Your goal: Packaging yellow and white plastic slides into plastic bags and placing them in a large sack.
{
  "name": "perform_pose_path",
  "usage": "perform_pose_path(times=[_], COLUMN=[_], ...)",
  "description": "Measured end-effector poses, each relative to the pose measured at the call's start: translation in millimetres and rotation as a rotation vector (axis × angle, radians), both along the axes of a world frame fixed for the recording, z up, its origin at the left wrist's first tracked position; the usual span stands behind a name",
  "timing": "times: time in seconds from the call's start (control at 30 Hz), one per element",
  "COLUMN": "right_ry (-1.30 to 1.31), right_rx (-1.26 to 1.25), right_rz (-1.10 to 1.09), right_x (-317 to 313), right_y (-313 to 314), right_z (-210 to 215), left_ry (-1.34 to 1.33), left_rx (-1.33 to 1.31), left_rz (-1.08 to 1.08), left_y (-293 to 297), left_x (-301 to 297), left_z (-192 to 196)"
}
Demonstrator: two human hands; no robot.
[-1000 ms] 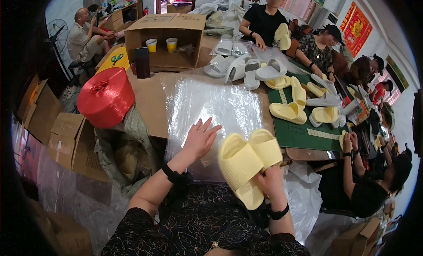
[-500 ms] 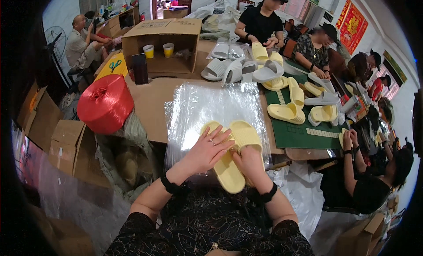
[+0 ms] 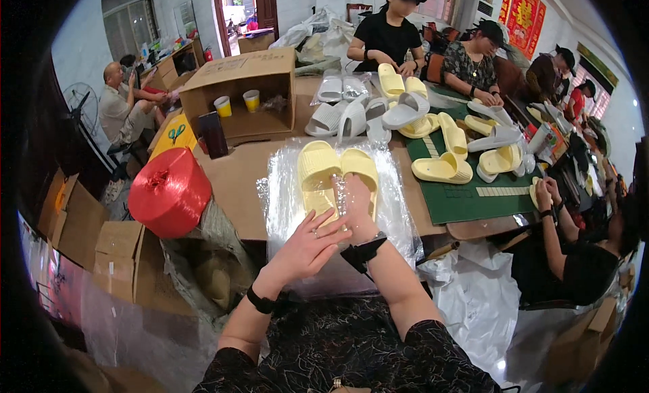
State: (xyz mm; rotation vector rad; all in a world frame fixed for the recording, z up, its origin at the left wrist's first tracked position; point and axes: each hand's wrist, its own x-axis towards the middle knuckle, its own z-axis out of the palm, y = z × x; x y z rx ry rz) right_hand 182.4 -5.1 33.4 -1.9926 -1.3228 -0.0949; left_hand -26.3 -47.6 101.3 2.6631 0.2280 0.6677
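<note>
On a stack of clear plastic bags [image 3: 278, 217] in front of me lies a pair of pale yellow slippers: the left slipper [image 3: 318, 164] and the right slipper [image 3: 358, 163], toes pointing away. My right hand [image 3: 357, 198] reaches forward between and onto them, its fingers partly hidden, gripping the slippers. Shiny clear film shows over that hand, so it seems to be inside a bag. My left hand [image 3: 312, 243] lies with fingers stretched out over the heel end of the left slipper. Its fingertips are close to my right wrist.
A red twine spool [image 3: 169, 193] stands at the left, near an open cardboard box [image 3: 236, 82] with two cups and a dark phone [image 3: 212, 134]. Grey and yellow slippers crowd a green cutting mat [image 3: 473, 207] at the right. Co-workers [image 3: 389, 34] work around the table.
The yellow slippers have moved forward and up over the bag stack, toes now farther away. My right hand has pushed forward with them, and my left hand has moved to their heel end.
</note>
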Motion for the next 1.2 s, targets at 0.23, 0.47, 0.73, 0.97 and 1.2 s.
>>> perform_pose_path(times=[0.23, 0.47, 0.73, 0.97, 1.2], right_ry=[0.092, 0.184, -0.004, -0.083, 0.355], right_rx=[0.122, -0.052, 0.059, 0.003, 0.168], right_rz=[0.232, 0.684, 0.197, 0.410, 0.355], right_x=[-12.0, 17.7, 70.1, 91.1, 91.4], right_y=[-52.5, -200.0, -222.7, -217.8, -212.2], right_z=[7.7, 56.3, 44.6, 9.3, -10.1], left_ry=[0.005, 0.024, -0.025, -0.137, -0.359], left_rx=[-0.028, -0.154, 0.086, 0.227, -0.137], left_rz=[0.174, 0.209, 0.233, 0.229, 0.330], left_y=[-3.7, 7.2, 5.3, 7.1, 5.0], left_x=[-21.4, -69.8, -76.6, -58.2, -64.7], left_z=[-11.8, -31.5, -55.3, -70.1, -72.7])
